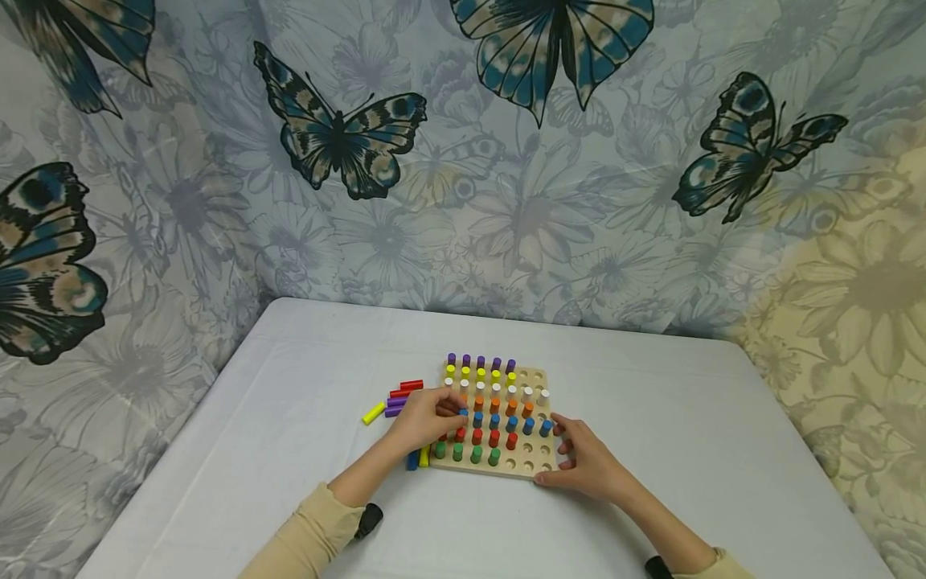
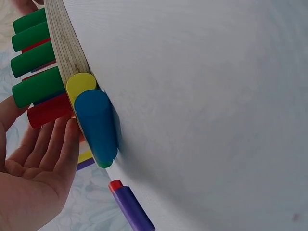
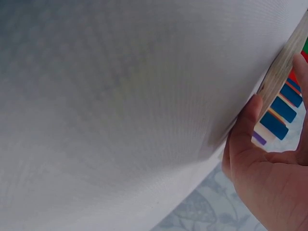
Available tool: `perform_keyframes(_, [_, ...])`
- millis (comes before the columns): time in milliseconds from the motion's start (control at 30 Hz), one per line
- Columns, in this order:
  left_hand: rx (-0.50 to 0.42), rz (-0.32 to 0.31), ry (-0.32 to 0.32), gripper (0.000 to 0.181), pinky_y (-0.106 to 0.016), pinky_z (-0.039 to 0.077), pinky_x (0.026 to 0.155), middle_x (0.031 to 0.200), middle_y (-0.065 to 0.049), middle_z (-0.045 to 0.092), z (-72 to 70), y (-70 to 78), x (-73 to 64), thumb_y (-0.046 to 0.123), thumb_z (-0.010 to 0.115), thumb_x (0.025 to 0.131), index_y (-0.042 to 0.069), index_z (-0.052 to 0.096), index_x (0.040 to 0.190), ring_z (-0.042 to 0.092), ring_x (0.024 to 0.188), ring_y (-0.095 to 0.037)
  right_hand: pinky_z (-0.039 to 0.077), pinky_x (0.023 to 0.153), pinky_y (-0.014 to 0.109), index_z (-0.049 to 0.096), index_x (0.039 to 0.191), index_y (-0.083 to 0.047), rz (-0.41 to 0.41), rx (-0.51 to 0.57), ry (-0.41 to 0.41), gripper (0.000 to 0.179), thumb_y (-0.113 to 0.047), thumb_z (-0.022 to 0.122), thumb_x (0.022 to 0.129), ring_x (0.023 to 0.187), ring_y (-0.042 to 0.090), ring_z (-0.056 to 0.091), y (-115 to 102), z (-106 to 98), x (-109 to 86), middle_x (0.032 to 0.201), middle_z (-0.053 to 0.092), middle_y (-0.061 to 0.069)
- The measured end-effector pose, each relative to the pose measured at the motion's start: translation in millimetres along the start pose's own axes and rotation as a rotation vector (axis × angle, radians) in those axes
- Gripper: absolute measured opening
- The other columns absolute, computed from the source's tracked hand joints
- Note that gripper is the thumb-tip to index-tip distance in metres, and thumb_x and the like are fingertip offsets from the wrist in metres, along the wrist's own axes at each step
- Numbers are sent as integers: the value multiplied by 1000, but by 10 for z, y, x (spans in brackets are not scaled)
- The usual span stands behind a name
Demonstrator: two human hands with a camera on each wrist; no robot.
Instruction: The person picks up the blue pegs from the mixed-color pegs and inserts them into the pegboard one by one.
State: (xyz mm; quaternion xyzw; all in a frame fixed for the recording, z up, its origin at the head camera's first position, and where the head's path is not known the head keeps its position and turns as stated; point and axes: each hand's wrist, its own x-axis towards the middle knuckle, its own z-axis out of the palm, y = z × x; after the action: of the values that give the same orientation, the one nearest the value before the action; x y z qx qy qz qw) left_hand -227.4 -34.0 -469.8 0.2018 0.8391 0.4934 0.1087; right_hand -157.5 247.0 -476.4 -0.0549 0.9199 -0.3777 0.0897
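A square wooden pegboard [image 1: 463, 468] lies on the table, with rows of purple, yellow, white, orange, blue, red and green pegs standing in it. My left hand [image 1: 427, 418] reaches over the board's left side. Its thumb and curled index finger pinch around a blue peg [image 1: 463, 413] in the blue row; the hand covers the row's left end. In the left wrist view its fingers pass behind a red peg [image 2: 48, 110] and green pegs [image 2: 36, 86]. My right hand [image 1: 589, 462] grips the board's lower right corner, thumb at the front edge and fingers along the right edge.
Loose red pegs [image 1: 411, 385], purple pegs [image 1: 394, 408] and a yellow peg [image 1: 373, 413] lie left of the board. A blue peg [image 2: 96, 120] and another yellow peg [image 2: 82, 85] lie against its left edge. A butterfly-patterned wall [image 1: 463, 241] stands behind the white table [image 1: 311, 362].
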Motion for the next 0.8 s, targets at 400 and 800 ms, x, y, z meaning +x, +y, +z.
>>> perform_keyframes(400, [13, 12, 67, 12, -23, 51, 69, 88, 6, 64, -75, 51, -74, 18, 68, 83, 14, 66, 94, 61, 80, -9, 49, 67, 22, 32, 138, 1, 0, 3, -5, 98, -32, 85, 62, 88, 19, 45, -37, -13, 2, 113, 44, 9])
perform_keyframes(800, [13, -3, 115, 14, -23, 51, 69, 89, 7, 65, -220, -12, -221, 18, 67, 84, 13, 66, 96, 61, 82, -10, 49, 67, 21, 32, 138, 1, -7, 1, -5, 98, -32, 85, 62, 89, 19, 45, -22, -8, 3, 114, 44, 9])
